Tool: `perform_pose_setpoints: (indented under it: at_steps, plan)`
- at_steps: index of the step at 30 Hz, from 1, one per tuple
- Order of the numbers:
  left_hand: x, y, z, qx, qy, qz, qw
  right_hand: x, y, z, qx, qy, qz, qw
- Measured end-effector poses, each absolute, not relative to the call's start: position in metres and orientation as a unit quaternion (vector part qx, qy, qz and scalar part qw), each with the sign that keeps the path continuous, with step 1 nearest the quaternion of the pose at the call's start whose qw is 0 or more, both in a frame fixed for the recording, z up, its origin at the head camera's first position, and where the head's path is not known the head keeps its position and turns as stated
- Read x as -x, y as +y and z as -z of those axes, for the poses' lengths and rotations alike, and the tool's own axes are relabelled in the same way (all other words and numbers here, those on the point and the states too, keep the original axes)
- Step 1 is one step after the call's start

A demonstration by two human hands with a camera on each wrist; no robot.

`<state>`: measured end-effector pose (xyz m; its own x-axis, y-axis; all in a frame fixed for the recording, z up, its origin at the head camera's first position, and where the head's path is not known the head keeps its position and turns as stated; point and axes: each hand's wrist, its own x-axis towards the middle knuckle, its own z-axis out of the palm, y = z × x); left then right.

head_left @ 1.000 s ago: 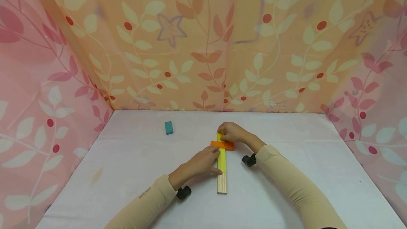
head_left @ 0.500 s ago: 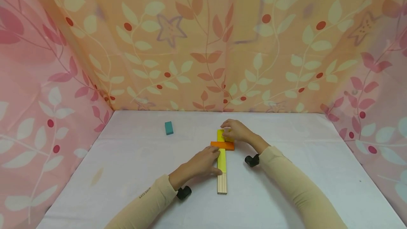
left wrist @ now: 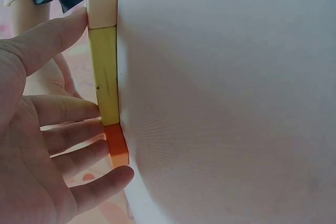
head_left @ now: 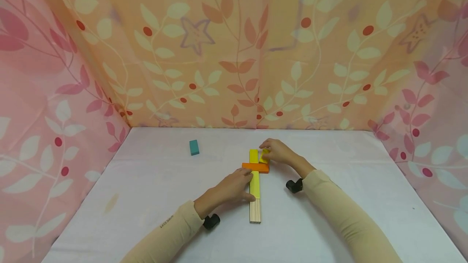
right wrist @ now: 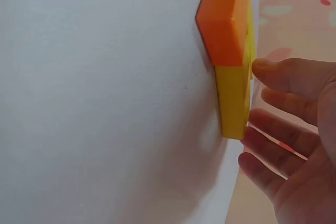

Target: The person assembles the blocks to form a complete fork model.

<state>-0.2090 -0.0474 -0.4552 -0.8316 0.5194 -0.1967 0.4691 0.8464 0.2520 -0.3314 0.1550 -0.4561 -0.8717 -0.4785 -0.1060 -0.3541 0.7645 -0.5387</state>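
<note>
A plain wooden block (head_left: 255, 211), a long yellow block (head_left: 255, 186), an orange block (head_left: 260, 168) lying crosswise and a yellow block (head_left: 254, 156) beyond it form a line. Another yellow block (head_left: 263, 156) stands right of the far one, touching or close to the orange. My left hand (head_left: 230, 188) rests along the line's left side; in the left wrist view its thumb is by the wood-yellow (left wrist: 105, 72) joint, fingertips by the orange block (left wrist: 116, 145). My right hand (head_left: 279, 152) has loosely bent fingers at the right yellow block (right wrist: 231, 103); contact is unclear.
A teal block (head_left: 194, 147) lies at the back left of the white table (head_left: 146, 182). Patterned cloth walls (head_left: 237, 92) stand behind and at both sides. Black wrist cameras (head_left: 212, 221) hang under both wrists.
My right hand has moved right from the far yellow block, and the second yellow block has come into view at that block's right. The left hand has stayed in place.
</note>
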Motion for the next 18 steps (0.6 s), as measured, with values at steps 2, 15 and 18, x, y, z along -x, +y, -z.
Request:
perform_pose_setpoints:
  at_steps: [2,15,18]
  plan:
    - [0.209,-0.048,0.455,-0.261,0.952,-0.094,0.128,0.332,0.155,0.457,0.218,0.932,0.263,0.123]
    - [0.209,-0.047,0.455,-0.260,0.952,-0.100,0.130,0.319,0.159,0.450,0.234,0.931,0.261,0.101]
    - [0.209,-0.047,0.455,-0.262,0.951,-0.098,0.128,0.313,0.161,0.448,0.236,0.930,0.265,0.095]
